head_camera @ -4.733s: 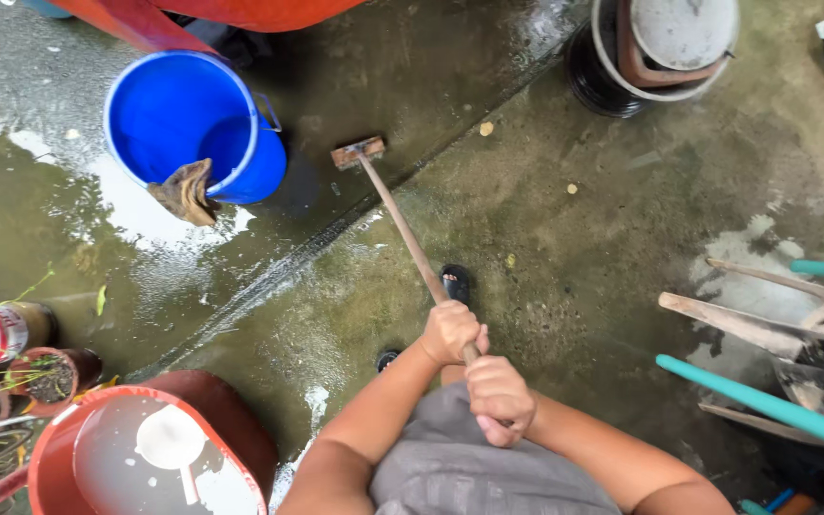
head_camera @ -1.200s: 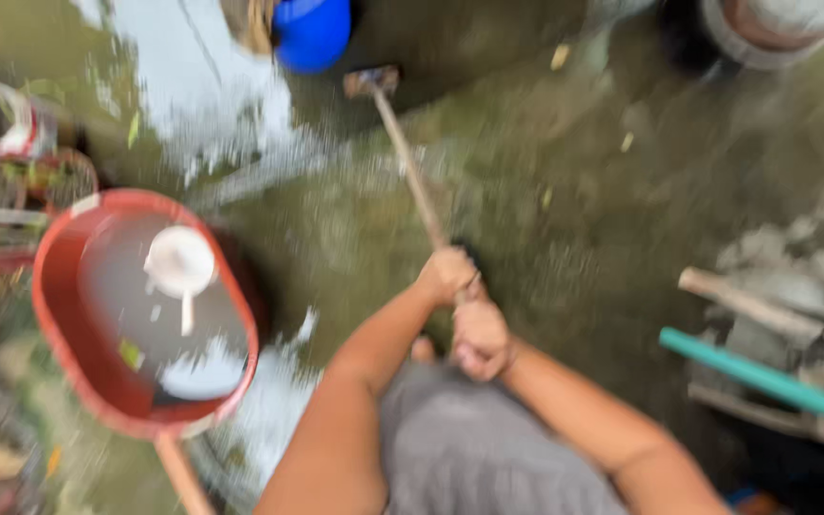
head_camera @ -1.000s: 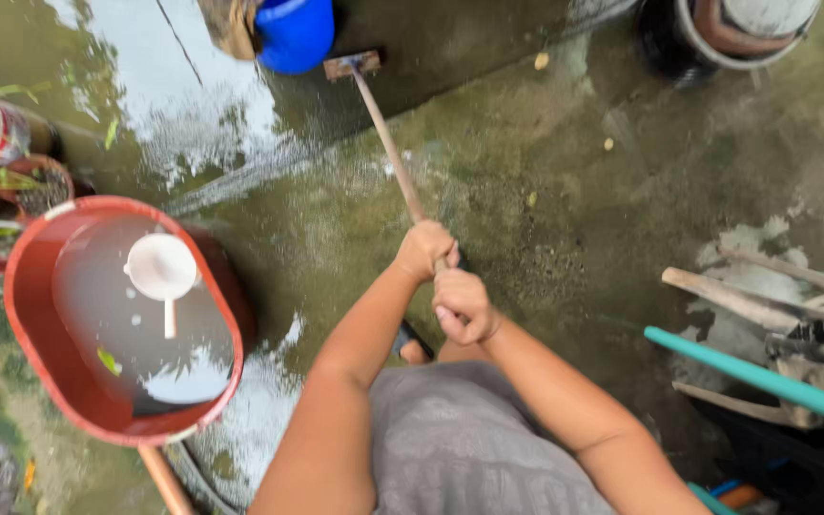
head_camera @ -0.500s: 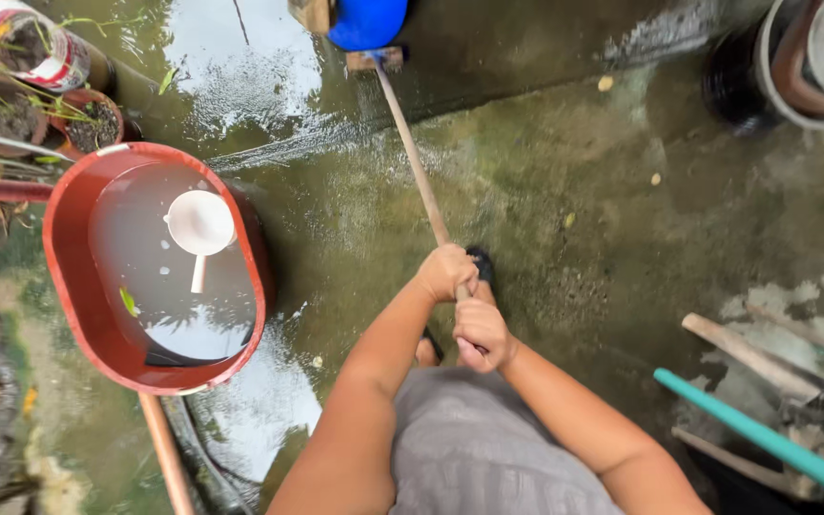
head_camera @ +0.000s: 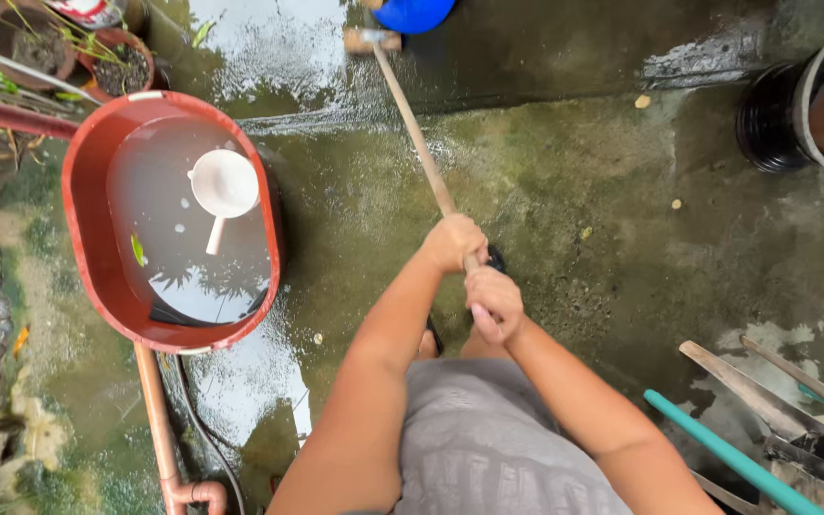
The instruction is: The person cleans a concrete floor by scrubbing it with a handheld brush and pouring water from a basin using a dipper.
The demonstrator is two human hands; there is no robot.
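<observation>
I hold a long wooden-handled scrubbing brush (head_camera: pixel 414 133) with both hands over a wet, mossy concrete floor (head_camera: pixel 565 172). My left hand (head_camera: pixel 452 242) grips the handle higher up. My right hand (head_camera: pixel 494 303) grips its near end, just behind the left. The brush head (head_camera: pixel 371 40) rests on the wet floor at the top of the view, beside a blue bucket (head_camera: pixel 414 13). My sandalled foot (head_camera: pixel 494 257) shows under my hands.
A red oval tub (head_camera: pixel 97 238) of water with a white dipper (head_camera: pixel 223 187) floating in it stands to my left. Potted plants (head_camera: pixel 50 48) sit at top left, dark pots (head_camera: pixel 793 114) at top right, wooden and teal tool handles (head_camera: pixel 727 458) at bottom right, a pipe (head_camera: pixel 156 420) below the tub.
The view has swung: the tub now sits higher and nearer the middle, and the blue bucket has slid to the top edge. My hands keep the same grip on the handle.
</observation>
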